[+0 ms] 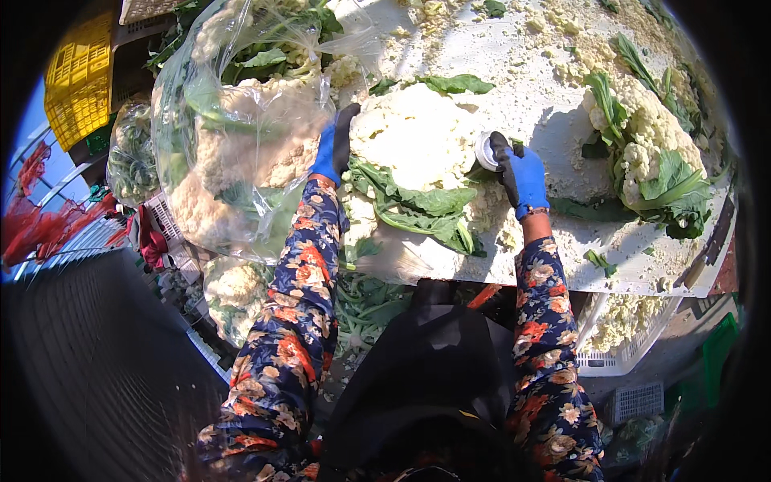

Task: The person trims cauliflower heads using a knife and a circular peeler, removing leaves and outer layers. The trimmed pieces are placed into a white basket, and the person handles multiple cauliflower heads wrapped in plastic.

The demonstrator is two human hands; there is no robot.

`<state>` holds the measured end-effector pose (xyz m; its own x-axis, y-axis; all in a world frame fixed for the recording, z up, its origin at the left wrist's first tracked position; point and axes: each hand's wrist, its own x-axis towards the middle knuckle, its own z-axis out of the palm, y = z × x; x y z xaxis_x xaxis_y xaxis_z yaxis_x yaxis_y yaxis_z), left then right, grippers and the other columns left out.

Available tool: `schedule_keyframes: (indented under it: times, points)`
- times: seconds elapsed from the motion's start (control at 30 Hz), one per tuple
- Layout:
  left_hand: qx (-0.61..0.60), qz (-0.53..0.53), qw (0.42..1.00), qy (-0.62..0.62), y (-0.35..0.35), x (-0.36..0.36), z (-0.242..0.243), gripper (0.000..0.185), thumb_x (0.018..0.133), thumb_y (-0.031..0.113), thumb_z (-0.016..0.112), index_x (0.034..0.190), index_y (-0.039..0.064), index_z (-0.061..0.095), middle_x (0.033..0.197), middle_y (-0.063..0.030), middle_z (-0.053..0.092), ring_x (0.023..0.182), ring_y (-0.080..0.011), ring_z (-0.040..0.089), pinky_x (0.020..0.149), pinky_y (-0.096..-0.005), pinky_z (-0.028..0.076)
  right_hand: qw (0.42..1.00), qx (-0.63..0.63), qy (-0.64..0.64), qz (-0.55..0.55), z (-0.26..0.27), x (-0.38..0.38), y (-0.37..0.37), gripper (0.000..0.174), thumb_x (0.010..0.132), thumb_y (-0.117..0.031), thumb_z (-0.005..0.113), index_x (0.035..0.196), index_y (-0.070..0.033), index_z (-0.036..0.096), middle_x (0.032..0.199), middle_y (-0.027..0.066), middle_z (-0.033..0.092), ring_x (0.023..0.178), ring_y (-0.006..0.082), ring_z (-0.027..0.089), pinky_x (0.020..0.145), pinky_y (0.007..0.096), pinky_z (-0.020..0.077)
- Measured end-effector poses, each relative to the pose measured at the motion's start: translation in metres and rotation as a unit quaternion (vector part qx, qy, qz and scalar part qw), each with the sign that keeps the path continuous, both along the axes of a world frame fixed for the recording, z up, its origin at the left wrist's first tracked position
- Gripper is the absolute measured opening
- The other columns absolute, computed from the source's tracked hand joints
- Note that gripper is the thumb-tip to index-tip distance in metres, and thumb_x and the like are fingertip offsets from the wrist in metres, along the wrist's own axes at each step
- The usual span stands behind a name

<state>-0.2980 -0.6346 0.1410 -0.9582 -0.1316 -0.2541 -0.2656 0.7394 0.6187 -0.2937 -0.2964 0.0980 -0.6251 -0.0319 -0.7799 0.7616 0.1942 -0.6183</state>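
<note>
On the white table (578,241) before me lies a cauliflower head (415,135) with green leaves on its near side. My left hand (339,144), in a blue and black glove, rests against the head's left edge, its fingers partly hidden. My right hand (519,175), gloved alike, grips a round, silvery metal tool (485,150) at the head's right side; its exact kind cannot be told. Left of my left hand stands a clear plastic bag (241,144) filled with cauliflower heads. A leafy cauliflower (653,144) lies farther right on the table.
Cauliflower crumbs and loose leaves (455,83) litter the table. Under its right edge stands a white crate (626,337) of cauliflower pieces. A yellow crate (78,78) is at the upper left, and another bagged cauliflower (236,295) sits below the table's left part.
</note>
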Motion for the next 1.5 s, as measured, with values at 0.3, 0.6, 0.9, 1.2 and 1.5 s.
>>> schedule_keyframes:
  times: [0.3,0.6,0.9,1.2,1.5]
  points:
    - [0.088,0.157,0.961,-0.208,0.046,-0.017,-0.017,0.056,0.09,0.052,0.052,0.11,0.001,0.067,0.111,-0.0131,0.066,0.098,-0.0223,0.059,0.089,-0.0313,0.043,0.988,0.114,0.099,-0.032,0.002,0.023,0.073,0.04,0.089,-0.031,0.062,0.111,0.002,0.062,0.099,0.0139,0.069,0.08,0.0202,0.064,0.075,0.032,0.0502]
    - [0.047,0.11,0.982,-0.148,0.134,0.097,0.091,0.121,0.06,0.057,0.08,0.144,-0.005,0.019,0.146,-0.0294,0.025,0.134,-0.0413,0.03,0.109,-0.0443,0.031,0.973,0.024,0.224,-0.05,0.061,0.017,0.045,0.032,0.094,-0.022,0.056,0.111,0.004,0.061,0.108,0.0137,0.063,0.096,0.0192,0.059,0.084,0.0312,0.0465]
    - [0.039,0.242,0.966,-0.082,0.165,0.126,0.089,0.105,0.06,-0.004,0.072,0.148,0.005,0.016,0.146,-0.0203,0.03,0.136,-0.036,0.029,0.113,-0.0376,0.027,0.801,0.032,0.407,0.438,0.092,-0.022,-0.027,0.03,0.083,-0.031,0.065,0.104,-0.01,0.068,0.136,0.0001,0.052,0.138,0.0281,0.029,0.111,0.0454,0.0237]
    - [-0.033,0.213,0.972,-0.091,0.145,0.124,0.033,0.07,0.074,-0.004,0.057,0.139,0.005,0.033,0.142,-0.0296,0.029,0.108,-0.0468,0.054,0.089,-0.0444,0.049,0.84,-0.059,0.368,0.394,0.11,-0.042,-0.014,0.036,0.087,-0.035,0.066,0.099,-0.002,0.07,0.119,0.0095,0.063,0.119,0.0241,0.052,0.099,0.0327,0.0398]
    - [0.053,0.309,0.943,-0.111,0.162,0.089,0.027,0.08,0.074,-0.006,0.057,0.145,0.005,0.022,0.134,-0.0385,0.035,0.117,-0.0504,0.046,0.097,-0.0447,0.044,0.973,-0.156,0.134,0.103,0.1,-0.047,0.019,0.025,0.087,-0.013,0.058,0.106,0.0,0.067,0.109,0.0066,0.068,0.101,0.0166,0.061,0.086,0.0282,0.0488]
